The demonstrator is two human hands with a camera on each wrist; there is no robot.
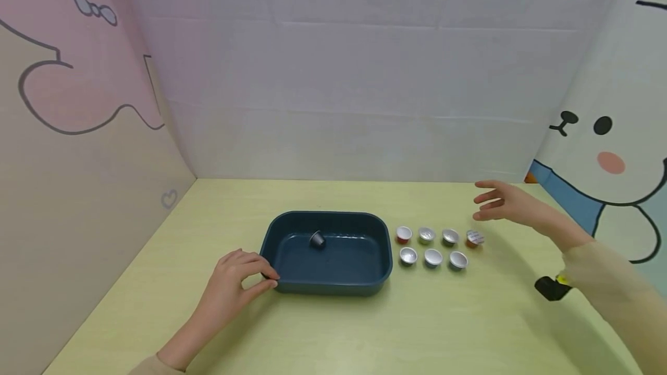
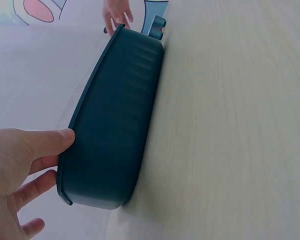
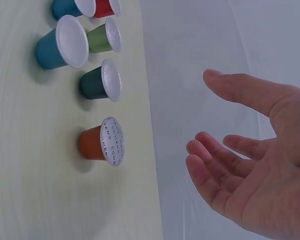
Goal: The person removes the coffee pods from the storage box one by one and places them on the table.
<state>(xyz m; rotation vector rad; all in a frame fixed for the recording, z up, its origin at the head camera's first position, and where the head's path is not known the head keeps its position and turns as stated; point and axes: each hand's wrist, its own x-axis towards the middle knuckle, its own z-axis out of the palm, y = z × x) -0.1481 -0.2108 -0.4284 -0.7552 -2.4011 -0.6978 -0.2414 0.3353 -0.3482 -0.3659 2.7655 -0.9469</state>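
Observation:
My left hand (image 1: pixel 231 279) pinches the left front rim of a dark teal basin (image 1: pixel 333 289), its thumb outside the wall in the left wrist view. A dark coffee capsule (image 1: pixel 317 240) lies tipped on its side in the basin. Right of the basin, several coffee capsules stand in two rows, lids up. At the back row's right end is an orange capsule (image 3: pixel 92 142) with a printed lid; a dark green capsule (image 3: pixel 93 83) and a light green capsule (image 3: pixel 101 39) come after it. My right hand (image 1: pixel 508 201) hovers above and behind the orange capsule, fingers loosely spread and holding nothing.
Everything stands on a pale yellow-green table (image 1: pixel 333 334). A white sheet (image 1: pixel 344 97) hangs behind it, with cartoon-printed sheets on both sides. A black object (image 1: pixel 552 289) with a yellow part shows by the right sleeve.

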